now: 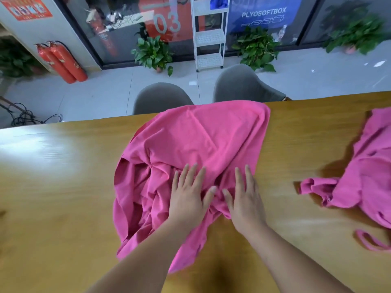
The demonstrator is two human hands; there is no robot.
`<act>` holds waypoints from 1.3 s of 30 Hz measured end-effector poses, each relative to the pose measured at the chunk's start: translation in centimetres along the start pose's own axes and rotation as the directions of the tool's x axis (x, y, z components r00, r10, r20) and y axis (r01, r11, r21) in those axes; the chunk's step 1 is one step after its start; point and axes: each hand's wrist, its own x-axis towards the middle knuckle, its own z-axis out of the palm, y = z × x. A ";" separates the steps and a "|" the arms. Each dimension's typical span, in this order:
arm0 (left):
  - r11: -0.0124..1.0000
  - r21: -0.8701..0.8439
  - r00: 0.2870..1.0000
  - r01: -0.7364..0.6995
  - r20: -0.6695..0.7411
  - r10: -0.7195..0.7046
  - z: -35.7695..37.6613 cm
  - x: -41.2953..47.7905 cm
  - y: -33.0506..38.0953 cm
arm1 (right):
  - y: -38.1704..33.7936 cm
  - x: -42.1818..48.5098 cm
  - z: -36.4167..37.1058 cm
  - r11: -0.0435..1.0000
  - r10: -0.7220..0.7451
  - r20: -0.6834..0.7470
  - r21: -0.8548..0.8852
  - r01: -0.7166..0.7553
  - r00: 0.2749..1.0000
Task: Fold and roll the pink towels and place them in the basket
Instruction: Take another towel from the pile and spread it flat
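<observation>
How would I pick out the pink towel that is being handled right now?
Find the long wooden table that fills the lower half of the view. The handled towel lies crumpled across its middle and reaches the far edge. Unlike the other pink towel, which lies untouched at the right edge, it has the left hand and the right hand resting flat on it.

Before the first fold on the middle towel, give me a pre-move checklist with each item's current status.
1. Hands placed: ok, left hand and right hand press flat on the middle towel.
2. Towel spread smooth: not ok, its near part is bunched.
3. Work area clear: ok, the second towel lies apart at the right on the table.
4. Drop-off ready: cannot tell, no basket in view.
</observation>
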 end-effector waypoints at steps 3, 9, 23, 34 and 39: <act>0.973 0.174 0.976 -0.153 0.181 0.121 0.1 -6.0 -1.9 | -0.4 -4.0 0.8 0.991 -0.023 0.125 -0.131 0.040 0.992; 0.907 0.355 0.957 -0.225 0.254 0.138 -1.8 -10.9 -8.4 | -0.5 -9.3 -0.7 0.938 0.063 0.280 -0.345 0.039 0.958; 0.892 0.345 0.954 -0.293 0.042 0.298 -6.9 -16.5 -8.1 | -0.6 -12.6 -4.8 0.992 0.083 0.037 -0.102 -0.079 0.996; 0.916 0.267 0.900 -0.298 0.397 0.177 -3.0 -22.2 -2.5 | -1.8 -17.5 -4.8 0.948 -0.184 0.017 -0.260 0.182 0.983; 0.894 0.311 0.907 -0.321 0.372 0.197 -3.0 -24.2 -4.5 | -2.7 -20.7 -1.0 0.909 -0.112 0.374 -0.337 0.247 0.920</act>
